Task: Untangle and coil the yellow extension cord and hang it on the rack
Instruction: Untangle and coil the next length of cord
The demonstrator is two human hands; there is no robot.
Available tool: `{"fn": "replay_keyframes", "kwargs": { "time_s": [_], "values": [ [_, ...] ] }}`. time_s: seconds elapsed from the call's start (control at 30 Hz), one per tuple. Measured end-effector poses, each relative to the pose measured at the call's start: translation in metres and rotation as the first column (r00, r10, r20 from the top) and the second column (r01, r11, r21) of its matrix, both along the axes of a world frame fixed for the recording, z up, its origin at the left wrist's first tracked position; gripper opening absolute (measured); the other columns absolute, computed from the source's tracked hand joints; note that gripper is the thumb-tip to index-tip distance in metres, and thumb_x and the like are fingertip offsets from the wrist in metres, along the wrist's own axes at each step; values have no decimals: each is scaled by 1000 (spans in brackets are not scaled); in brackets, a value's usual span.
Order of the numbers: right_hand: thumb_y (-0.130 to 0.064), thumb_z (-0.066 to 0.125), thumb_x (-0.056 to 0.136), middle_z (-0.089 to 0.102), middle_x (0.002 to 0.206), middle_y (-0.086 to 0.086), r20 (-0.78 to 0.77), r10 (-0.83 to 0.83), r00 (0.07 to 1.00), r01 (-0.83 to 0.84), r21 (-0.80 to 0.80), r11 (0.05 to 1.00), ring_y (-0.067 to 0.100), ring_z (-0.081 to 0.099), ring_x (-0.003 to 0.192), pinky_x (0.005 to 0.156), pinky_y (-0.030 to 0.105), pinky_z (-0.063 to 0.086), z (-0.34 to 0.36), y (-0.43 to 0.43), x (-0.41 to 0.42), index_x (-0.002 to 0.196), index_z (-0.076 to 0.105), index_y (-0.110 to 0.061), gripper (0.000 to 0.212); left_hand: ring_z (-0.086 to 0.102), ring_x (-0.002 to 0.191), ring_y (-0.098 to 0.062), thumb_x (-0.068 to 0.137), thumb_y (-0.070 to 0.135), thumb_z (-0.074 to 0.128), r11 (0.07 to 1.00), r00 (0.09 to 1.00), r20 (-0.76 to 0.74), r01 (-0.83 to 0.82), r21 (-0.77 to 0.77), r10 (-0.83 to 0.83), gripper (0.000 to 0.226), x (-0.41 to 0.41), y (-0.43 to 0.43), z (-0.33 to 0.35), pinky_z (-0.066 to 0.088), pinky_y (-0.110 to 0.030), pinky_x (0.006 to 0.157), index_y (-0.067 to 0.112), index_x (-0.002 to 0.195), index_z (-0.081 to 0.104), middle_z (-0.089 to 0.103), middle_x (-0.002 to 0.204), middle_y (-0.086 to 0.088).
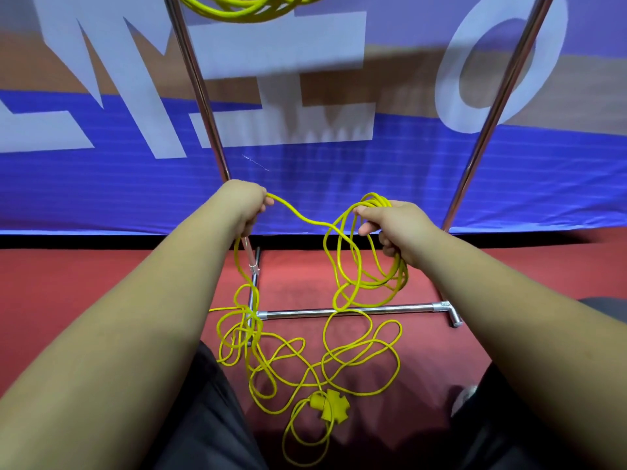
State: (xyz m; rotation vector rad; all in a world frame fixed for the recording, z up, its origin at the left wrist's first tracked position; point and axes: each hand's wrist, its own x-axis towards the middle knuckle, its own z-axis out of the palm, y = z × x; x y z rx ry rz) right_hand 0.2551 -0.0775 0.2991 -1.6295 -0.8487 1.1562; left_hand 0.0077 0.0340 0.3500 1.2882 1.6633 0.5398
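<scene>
A yellow extension cord [307,361] lies in tangled loops on the red floor, its cross-shaped socket end [330,407] near my legs. My right hand [390,223] grips several coiled loops that hang down to about the rack's base bar. My left hand [246,205] grips a single strand; one part runs across to the coil, the other drops to the tangle below. The chrome rack [342,313] stands in front of me, with its two uprights rising behind my hands. Another yellow coil [244,8] hangs at the top edge.
A blue banner [339,184] with large white letters hangs right behind the rack. The rack's left upright [200,83] and right upright [502,96] slant upward. My dark trouser legs [203,418] and a shoe [463,398] are close to the cord on the red carpet.
</scene>
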Motion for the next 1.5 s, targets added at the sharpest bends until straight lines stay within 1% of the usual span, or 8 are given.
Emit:
{"fn": "replay_keyframes", "kwargs": {
  "time_s": [0.3, 0.57, 0.77, 0.93, 1.03, 1.2, 1.33, 1.5],
  "values": [
    [-31, 68, 100, 76, 74, 11, 130, 152, 980, -143, -82, 986, 17, 32, 42, 45, 22, 28, -7, -4, 11, 107, 72, -8, 24, 28, 50, -13, 84, 17, 54, 960, 929, 320, -241, 144, 185, 27, 0, 16, 15, 28, -28, 52, 10, 89, 80, 47, 59, 6],
    [-28, 63, 100, 76, 68, 9, 383, 205, 901, -131, -210, 969, 18, 42, 38, 40, 21, 34, -13, -16, 35, 93, 71, -6, 25, 50, 57, -11, 94, 9, 45, 987, 976, 192, -124, 104, 102, 35, 11, 21, 13, 31, -29, 60, 21, 104, 76, 63, 74, 1],
    [-33, 65, 102, 66, 62, 6, 118, 129, 985, -107, -176, 979, 15, 35, 40, 43, 21, 32, -13, -19, 39, 103, 75, -3, 32, 60, 61, -10, 100, 3, 55, 892, 956, -54, 289, 347, -288, 35, 36, 2, 0, 47, -19, 56, 24, 120, 75, 76, 82, -3],
    [-48, 59, 104, 69, 70, 4, -111, 196, 974, -217, -231, 949, 12, 31, 37, 44, 20, 30, -4, -20, 32, 100, 68, -11, 37, 57, 75, 1, 103, 13, 62, 576, 693, -295, 715, 396, -658, 48, 58, -18, 8, 46, -29, 71, 46, 138, 62, 78, 92, 12],
    [-62, 46, 106, 78, 87, 9, -248, 204, 947, -274, -293, 916, 12, 32, 36, 43, 20, 31, -1, -21, 26, 103, 60, -11, 53, 62, 99, -4, 103, 18, 63, 455, 562, -381, 824, 338, -734, 42, 62, -27, 15, 47, -28, 91, 49, 131, 67, 77, 93, 20],
    [-71, 39, 103, 77, 119, 17, -324, 328, 887, -428, -312, 848, 9, 27, 37, 42, 20, 28, 6, -24, 22, 94, 50, -16, 56, 65, 101, 2, 100, 18, 66, 360, 485, -428, 868, 341, -763, 31, 68, -44, 27, 48, -21, 89, 40, 122, 71, 76, 95, 17],
    [-53, 45, 107, 79, 113, 9, -361, 336, 870, -433, -232, 871, 6, 25, 37, 42, 18, 25, 2, -24, 13, 84, 50, -25, 37, 70, 98, -4, 100, 18, 66, 328, 409, -359, 906, 266, -839, 25, 75, -63, 29, 52, -29, 90, 34, 119, 66, 77, 97, 14],
    [-6, 56, 98, 58, 64, 3, -335, 194, 922, -243, -110, 964, 8, 38, 44, 43, 22, 33, -6, -16, 9, 87, 56, -15, 14, 73, 86, -21, 104, 27, 57, 366, 408, -360, 913, 183, -839, 8, 80, -72, 26, 57, -42, 82, 25, 111, 60, 79, 94, 5]
  ]
}}
